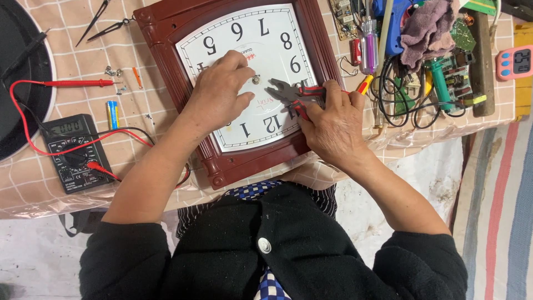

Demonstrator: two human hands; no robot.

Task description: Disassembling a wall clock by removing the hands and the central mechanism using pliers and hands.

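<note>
From the head camera, a square wall clock with a dark red-brown plastic frame and a white dial (166, 50) lies flat on the surface covered with a pale pink checked cloth (33, 178), turned so its numerals read upside down to the person. At the middle of the dial stands the small metal centre shaft (256, 79), with no clock hands fitted on it.

The left hand (219, 91) rests palm down on the dial, its fingers (241, 61) curled loosely with the tips touching the dial just beside the shaft; it grasps nothing that can be seen. The right hand (333, 125) is clenched around the red-and-black handles of a pair of pliers (288, 91), whose dark steel nose lies over the dial, pointing at the shaft and stopping just short of it, the nose slightly parted.

Two thin black clock hands (102, 25) lie on the cloth beyond the frame's far left corner. Near them are a few small screws (114, 72), a blue-and-yellow battery (112, 114), and a black digital multimeter (69, 153) with red and black leads, its red probe (78, 83) lying well apart from it. To the right of the clock sits a crowded heap: a screwdriver with a clear purple handle (369, 47), a blue glue gun (394, 25), a mauve rag (427, 28), green circuit boards (461, 36) and tangled black wires (400, 105). A small pink timer (515, 62) sits at the far right edge.
</note>
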